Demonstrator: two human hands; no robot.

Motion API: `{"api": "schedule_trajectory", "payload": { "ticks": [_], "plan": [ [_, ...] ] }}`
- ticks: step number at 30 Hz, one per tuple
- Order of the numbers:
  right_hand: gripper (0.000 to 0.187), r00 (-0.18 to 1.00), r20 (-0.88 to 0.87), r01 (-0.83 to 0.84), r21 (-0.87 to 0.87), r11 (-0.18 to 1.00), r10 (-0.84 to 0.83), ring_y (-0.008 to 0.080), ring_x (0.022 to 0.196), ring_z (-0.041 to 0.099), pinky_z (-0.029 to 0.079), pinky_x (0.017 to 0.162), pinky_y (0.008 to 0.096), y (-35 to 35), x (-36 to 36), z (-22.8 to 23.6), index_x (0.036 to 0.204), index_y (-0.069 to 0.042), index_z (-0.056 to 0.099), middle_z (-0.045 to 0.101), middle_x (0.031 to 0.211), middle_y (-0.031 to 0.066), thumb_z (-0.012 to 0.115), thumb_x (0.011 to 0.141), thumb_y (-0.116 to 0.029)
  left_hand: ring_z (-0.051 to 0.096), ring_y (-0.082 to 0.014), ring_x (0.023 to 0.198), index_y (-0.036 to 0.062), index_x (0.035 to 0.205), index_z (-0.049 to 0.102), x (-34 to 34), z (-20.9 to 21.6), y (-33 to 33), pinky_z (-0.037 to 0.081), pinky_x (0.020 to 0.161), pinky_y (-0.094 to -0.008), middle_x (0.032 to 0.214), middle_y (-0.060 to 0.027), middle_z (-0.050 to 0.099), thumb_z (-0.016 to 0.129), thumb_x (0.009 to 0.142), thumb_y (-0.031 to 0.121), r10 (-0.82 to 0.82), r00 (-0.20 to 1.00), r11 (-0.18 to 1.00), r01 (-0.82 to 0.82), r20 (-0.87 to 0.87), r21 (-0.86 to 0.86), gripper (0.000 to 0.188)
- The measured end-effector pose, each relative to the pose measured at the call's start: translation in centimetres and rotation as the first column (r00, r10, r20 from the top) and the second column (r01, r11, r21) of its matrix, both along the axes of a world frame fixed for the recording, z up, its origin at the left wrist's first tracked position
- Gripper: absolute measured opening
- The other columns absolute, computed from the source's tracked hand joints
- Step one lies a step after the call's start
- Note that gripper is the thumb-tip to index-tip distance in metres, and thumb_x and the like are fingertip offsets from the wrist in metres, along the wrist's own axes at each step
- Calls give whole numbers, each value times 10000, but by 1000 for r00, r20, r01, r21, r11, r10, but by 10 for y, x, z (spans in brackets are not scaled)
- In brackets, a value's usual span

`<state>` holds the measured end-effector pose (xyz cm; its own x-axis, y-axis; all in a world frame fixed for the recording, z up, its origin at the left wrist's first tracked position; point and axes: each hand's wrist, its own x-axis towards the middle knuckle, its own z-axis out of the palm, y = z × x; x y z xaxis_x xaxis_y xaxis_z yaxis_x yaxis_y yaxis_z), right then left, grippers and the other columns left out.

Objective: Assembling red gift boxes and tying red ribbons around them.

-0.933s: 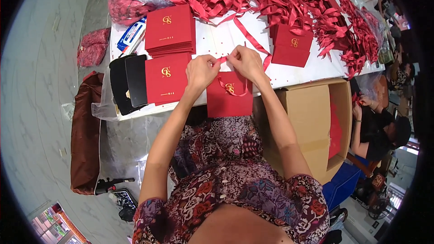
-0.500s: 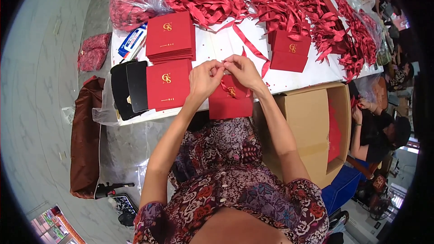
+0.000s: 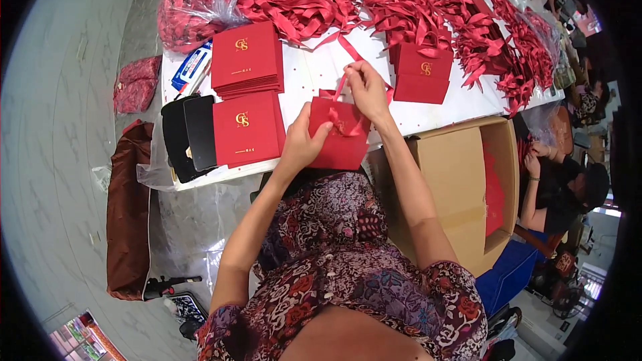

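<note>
At the table's near edge, a small red paper gift bag (image 3: 338, 152) with a gold print lies before me. My left hand (image 3: 304, 142) grips its left side, thumb on the front and fingers behind. Above the bag's upper edge, my right hand (image 3: 369, 97) is closed in a pinch on a red ribbon (image 3: 341, 87) that runs up from the bag. A loop of ribbon also falls across the bag's front. To the left lie a tall stack of flat red bags (image 3: 246, 60) and a lower red pile (image 3: 247, 130).
A heap of red ribbons (image 3: 294, 0) covers the table's far side. More bags (image 3: 422, 73) stand at the right. An open cardboard box (image 3: 451, 194) is beside my right arm. A black case (image 3: 179, 140) lies left. A co-worker (image 3: 568, 187) sits far right.
My left hand has come down from the ribbon onto the bag's left side. My right hand has moved slightly right and up, drawing the ribbon upward. The bag has tilted a little.
</note>
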<state>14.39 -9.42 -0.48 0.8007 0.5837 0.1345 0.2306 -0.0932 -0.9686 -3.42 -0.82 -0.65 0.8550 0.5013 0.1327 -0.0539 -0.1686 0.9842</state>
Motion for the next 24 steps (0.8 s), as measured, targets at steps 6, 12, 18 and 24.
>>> {"api": "schedule_trajectory", "payload": {
  "ticks": [6, 12, 18, 24],
  "plan": [
    [198, 987, 102, 125, -15, 992, -123, 115, 657, 604, 477, 614, 273, 2, 18, 4, 990, 2, 668, 656, 718, 50, 635, 939, -187, 709, -318, 924, -14, 1144, 522, -13, 17, -16, 531, 787, -392, 957, -202, 702, 650, 898, 77, 16, 995, 992, -4, -98, 124, 291],
    [460, 947, 272, 193, -59, 979, -170, 232, 1011, 623, 519, 831, 338, -21, -16, 34, 1351, -22, 512, 594, 1216, 169, 637, 950, -210, 615, -194, 1050, -27, 1251, 528, -7, 17, 1, 492, 910, -314, 1140, -138, 642, 652, 927, 61, 254, 964, 961, -242, 80, -130, 357],
    [609, 972, 228, 85, -128, 988, -54, 379, 1187, 538, 435, 1018, 412, -43, -64, 34, 1435, -4, 369, 497, 1340, 242, 637, 950, -256, 579, -169, 1086, -44, 1285, 483, 25, 49, 4, 472, 945, -303, 1219, -138, 600, 625, 951, 49, 261, 959, 944, -230, 109, -238, 375],
    [555, 908, 266, 295, 146, 944, -325, 251, 1281, 454, 346, 1096, 371, -63, -13, 33, 1389, 25, 395, 487, 1352, 185, 667, 926, -118, 601, -118, 926, 13, 1324, 450, 19, 41, -11, 512, 780, -256, 1132, -112, 620, 481, 1055, 216, 75, 991, 945, -37, 108, -324, 338]
  ]
}}
